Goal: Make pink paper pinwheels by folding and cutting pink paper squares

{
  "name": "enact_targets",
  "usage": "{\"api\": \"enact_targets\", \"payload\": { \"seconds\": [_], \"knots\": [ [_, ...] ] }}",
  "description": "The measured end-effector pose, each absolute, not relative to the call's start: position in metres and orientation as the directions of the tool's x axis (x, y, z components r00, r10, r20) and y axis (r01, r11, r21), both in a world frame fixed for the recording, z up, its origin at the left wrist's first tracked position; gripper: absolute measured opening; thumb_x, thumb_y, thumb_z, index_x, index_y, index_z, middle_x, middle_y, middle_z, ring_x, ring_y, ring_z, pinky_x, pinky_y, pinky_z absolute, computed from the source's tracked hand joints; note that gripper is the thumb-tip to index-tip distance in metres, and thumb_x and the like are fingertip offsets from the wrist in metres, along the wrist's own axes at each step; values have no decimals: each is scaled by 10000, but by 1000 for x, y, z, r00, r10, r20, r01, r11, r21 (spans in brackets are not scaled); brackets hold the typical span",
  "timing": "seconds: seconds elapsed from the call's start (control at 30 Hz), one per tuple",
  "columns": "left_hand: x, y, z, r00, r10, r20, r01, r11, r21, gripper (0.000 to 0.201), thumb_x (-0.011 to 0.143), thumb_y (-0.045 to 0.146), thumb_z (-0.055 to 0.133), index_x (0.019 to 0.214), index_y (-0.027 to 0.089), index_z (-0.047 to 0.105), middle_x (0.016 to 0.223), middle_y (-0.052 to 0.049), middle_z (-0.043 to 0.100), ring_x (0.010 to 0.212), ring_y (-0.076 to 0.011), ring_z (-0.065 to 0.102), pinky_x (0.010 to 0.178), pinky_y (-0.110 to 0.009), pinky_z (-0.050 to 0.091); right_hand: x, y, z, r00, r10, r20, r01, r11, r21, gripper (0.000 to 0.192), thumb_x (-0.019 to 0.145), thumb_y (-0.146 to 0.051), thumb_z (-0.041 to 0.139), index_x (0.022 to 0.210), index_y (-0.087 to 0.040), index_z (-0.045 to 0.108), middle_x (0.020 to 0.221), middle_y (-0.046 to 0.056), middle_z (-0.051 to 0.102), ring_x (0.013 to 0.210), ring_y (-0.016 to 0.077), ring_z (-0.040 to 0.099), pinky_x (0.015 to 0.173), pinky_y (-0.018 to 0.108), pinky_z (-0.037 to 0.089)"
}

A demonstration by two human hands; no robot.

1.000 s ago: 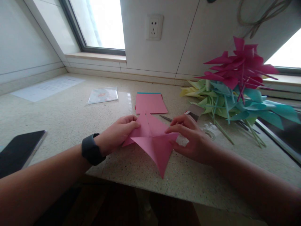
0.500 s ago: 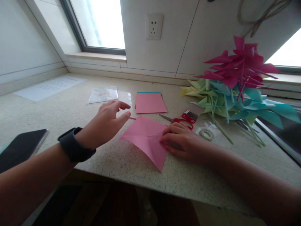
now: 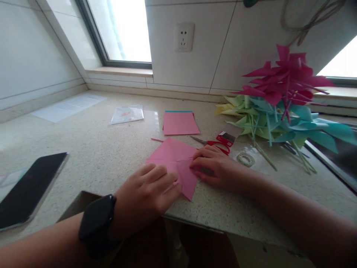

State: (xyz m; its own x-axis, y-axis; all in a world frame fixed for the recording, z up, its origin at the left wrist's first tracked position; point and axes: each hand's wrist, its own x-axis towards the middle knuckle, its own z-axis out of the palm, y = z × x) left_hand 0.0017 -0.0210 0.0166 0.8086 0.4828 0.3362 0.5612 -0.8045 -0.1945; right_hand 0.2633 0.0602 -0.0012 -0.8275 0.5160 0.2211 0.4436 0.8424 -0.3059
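Through the head camera I see the pink sheet [image 3: 171, 150], which lies on the counter [image 3: 122, 145] near its front edge, between the two hands. The left hand [image 3: 147, 191] comes in from the lower left, with its back turned upward and the fingers bent inward, and it covers the near left part of the sheet. Its thumb side is turned toward the right, close to the sheet's near edge; whether it pinches the paper or only rests on it, I cannot tell. A dark watch [image 3: 97, 219] sits on this wrist. The right hand [image 3: 217, 163] reaches in from the lower right, its forearm low over the counter. Its fingers are curved and held together, and the tips touch the sheet at its right side; if paper is between finger and thumb, I cannot say. Just beyond this hand I find the scissors [image 3: 199, 140].
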Motion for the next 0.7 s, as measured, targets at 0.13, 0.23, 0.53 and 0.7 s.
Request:
{"api": "enact_targets", "payload": {
  "seconds": [0.13,0.23,0.53,0.7],
  "knots": [
    [6,-21,8,806,502,313,581,-773,-257,182,942,107,520,941,169,691,740,-53,662,664,-233,560,589,-375,373,263,60,0,-820,526,227,458,840,-291,170,955,-255,585,1084,-221,691,1126,89,656,1054,248,570,958,428,449],
    [8,-20,2,800,543,253,593,-780,-200,157,921,107,549,937,167,693,659,-38,638,577,-214,549,508,-355,282,263,59,1,-812,540,220,479,833,-277,192,965,-242,572,1108,-213,696,1149,96,658,1075,250,566,977,437,442],
    [2,-9,-15,620,698,358,705,-696,136,246,994,276,529,1113,226,738,701,-52,695,558,-162,563,518,-279,310,271,67,2,-635,697,332,674,711,-203,260,942,-186,543,1157,-203,688,1162,125,644,1082,273,583,964,459,462],
    [1,-6,-13,486,797,359,676,-603,423,218,956,301,597,1067,248,777,752,-53,752,602,-170,634,566,-271,398,284,80,5,-397,867,302,879,454,-145,191,921,-170,527,1020,-135,685,1020,153,668,985,292,609,912,448,478]
  ]
}}
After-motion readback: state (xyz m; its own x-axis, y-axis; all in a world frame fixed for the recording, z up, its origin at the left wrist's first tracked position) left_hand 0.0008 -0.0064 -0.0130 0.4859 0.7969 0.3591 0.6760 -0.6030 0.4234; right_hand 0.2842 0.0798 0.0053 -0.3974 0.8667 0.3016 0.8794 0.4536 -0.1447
